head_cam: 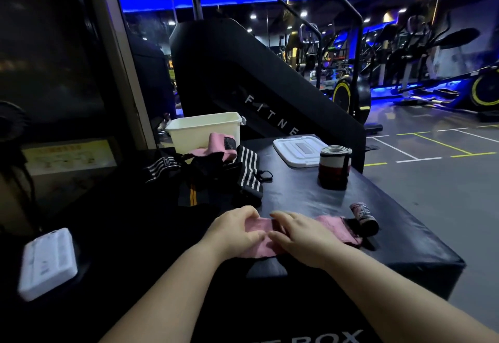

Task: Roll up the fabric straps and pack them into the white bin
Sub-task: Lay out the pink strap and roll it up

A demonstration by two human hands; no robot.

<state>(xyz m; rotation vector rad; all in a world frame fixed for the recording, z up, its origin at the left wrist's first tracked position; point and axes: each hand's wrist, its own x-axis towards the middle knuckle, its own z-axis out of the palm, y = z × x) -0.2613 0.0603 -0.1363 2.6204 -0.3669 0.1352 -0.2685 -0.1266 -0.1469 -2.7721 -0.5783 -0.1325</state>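
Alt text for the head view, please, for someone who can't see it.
The left hand and right hand pinch a pink strap lying on a black padded box. A large rolled strap and a small roll sit further right; unrolled straps are piled before the white bin, lid beside it.

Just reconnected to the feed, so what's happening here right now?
A person's left hand and right hand pinch one end of a flat pink strap, seemingly starting its roll. A large roll and a small roll sit finished to the right. Loose straps lie piled beside the white bin, its lid off.
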